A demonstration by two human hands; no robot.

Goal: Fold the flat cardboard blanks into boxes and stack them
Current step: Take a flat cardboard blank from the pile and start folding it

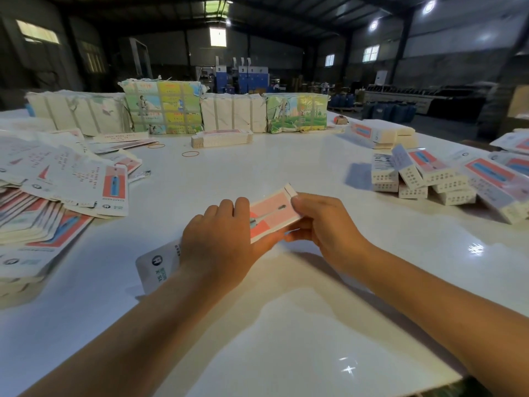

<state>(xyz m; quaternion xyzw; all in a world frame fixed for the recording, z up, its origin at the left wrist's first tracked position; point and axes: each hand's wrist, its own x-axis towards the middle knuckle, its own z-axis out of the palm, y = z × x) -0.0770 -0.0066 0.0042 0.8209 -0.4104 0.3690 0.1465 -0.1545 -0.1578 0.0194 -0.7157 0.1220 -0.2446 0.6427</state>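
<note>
I see a white glossy table [286, 173]. The box [272, 214] between my hands is salmon pink and white with a grey-blue toothbrush picture. The flat blanks [71, 184] at left are white with red-and-blue panels. The folded boxes [435, 173] at right match, with dotted white ends. Far bundles [163, 110] show green, yellow and blue cartoon prints. Orange rubber bands [190, 153] lie near them.

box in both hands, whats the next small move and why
Probably tuck in the end flap. The box looks already squared up, gripped by the left hand and right hand, yet that flap at its far end still sticks out open. Once closed, it could join the folded boxes piled on the right of the table.
</note>
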